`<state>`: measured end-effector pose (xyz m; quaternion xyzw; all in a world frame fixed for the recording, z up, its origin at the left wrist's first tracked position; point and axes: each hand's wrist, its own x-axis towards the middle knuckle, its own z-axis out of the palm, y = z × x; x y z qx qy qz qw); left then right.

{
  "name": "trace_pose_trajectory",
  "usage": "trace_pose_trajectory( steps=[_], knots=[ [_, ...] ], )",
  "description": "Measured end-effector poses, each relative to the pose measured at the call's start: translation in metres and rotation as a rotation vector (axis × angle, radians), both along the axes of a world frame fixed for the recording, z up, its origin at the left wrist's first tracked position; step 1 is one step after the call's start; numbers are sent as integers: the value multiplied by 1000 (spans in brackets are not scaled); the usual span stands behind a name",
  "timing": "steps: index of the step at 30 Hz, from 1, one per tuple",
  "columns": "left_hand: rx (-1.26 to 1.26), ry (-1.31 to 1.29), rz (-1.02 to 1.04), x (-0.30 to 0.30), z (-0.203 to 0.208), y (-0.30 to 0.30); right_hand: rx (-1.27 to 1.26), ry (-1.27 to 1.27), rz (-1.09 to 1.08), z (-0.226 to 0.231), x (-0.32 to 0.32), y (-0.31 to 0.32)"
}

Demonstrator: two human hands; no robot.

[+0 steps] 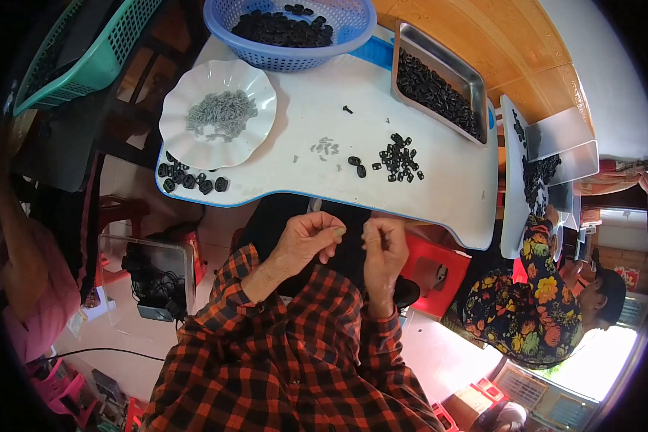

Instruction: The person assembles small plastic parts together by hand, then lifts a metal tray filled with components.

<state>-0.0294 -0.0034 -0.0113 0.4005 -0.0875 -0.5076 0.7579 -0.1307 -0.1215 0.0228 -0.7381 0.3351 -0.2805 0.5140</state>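
Observation:
In front of my lap, just off the table's near edge, my left hand [308, 241] has its thumb and forefinger pressed together. Level with it, a short gap away, my right hand [384, 253] also pinches with curled fingers. Whatever either pinch holds is too small to make out. On the white table [281, 155] beyond my hands lie a few small clear pieces [325, 147] and a cluster of small black parts with holes [399, 160]. Two black oval parts [357, 166] sit beside that cluster. A scalloped white plate [176, 137] at the left holds a heap of clear pieces.
A blue perforated basket [295, 59] and a metal tray [439, 111], both with black parts, stand at the back. Black round parts [191, 180] lie by the plate. A person in a floral top [525, 309] works at the right; another person's arm [21, 252] shows at far left.

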Motion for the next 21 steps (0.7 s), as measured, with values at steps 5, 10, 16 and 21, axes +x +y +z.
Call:
trace_pose_trajectory(
  steps=[5, 10, 16, 21],
  knots=[
    [-9, 15, 34, 4, 1, 0, -338, 34, -55, 1, 24, -30],
    [-18, 21, 34, 7, 0, 2, -577, 136, -20, 6, 49, -45],
    [-9, 23, 45, 9, -2, 4, -773, 294, 25, 5, 62, -55],
    [3, 3, 28, 10, -2, 4, -732, 277, 105, 7, 60, -51]
  ],
)
